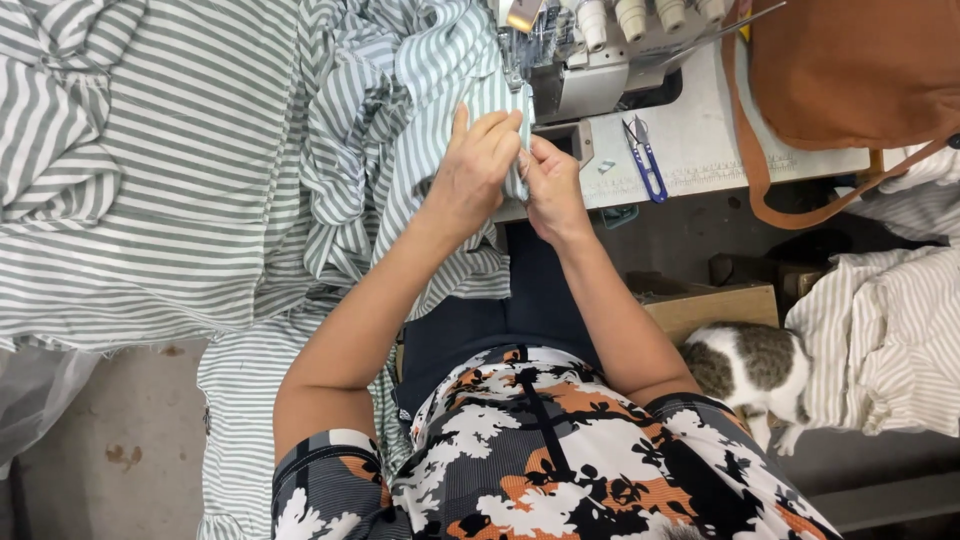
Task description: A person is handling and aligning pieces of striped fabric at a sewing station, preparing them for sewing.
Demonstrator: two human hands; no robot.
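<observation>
A large heap of green-and-white striped fabric [180,170] covers the left of the table and hangs down to my lap. My left hand [472,165] lies on a narrow folded edge of this fabric, fingers pressed flat near the sewing machine [590,60]. My right hand [548,185] pinches the same edge from the right, touching my left fingers. Both hands hold the striped strip just in front of the machine's presser foot [515,75]. The needle itself is too small to make out.
Blue-handled thread snips [645,160] lie on the white table [700,140] right of the machine. A brown leather bag [850,70] sits at the top right, its strap hanging over the edge. A white-and-tabby cat [750,365] stands by my right elbow, beside more striped cloth [880,330] and a cardboard box [710,305].
</observation>
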